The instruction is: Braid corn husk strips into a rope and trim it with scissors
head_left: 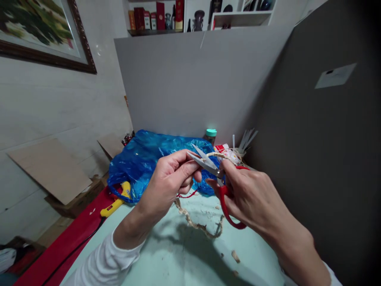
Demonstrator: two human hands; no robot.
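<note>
My right hand (256,194) grips red-handled scissors (225,208) with its fingers through the loops. The scissor blades are parted and point left, their tips near the thumb of my left hand (169,176). My left hand is closed in a pinch on a pale twisted fibre cord. One stretch of this cord (216,154) passes at the blades and runs toward my right fingers. A rough length of similar cord (190,222) hangs in a curve below my left hand, over the table; whether both are one piece is hidden. Near my left hand shows a thin red string (189,196).
A crumpled blue plastic bag (143,155) lies behind my hands, beside a yellow glue gun (114,202). A green-lidded jar (211,136) and white sticks (247,139) stand farther back. Small scraps (235,256) dot the pale green tabletop (166,254). Grey panels (190,83) enclose the back and right.
</note>
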